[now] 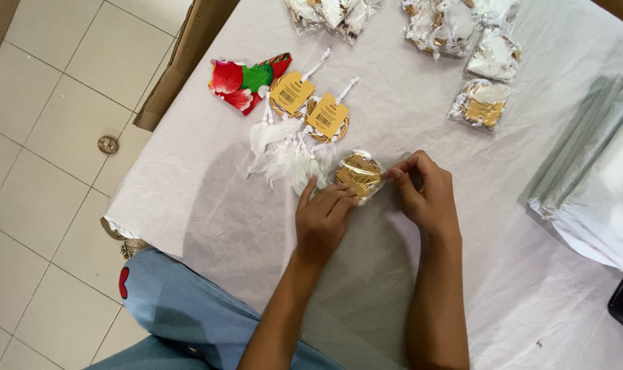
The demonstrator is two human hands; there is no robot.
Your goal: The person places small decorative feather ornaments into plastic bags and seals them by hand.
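Fingertips of my left hand and right hand pinched opposite edges of 1 clear packet, which I judged light, crinkly, slippery, best gripped there.

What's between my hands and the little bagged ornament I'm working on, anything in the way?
Nothing visible. Both hands are already on the bagged ornament: the left hand touches its lower left edge, and the right hand pinches its right edge. The loose feather ornaments lie just beyond it, not between.
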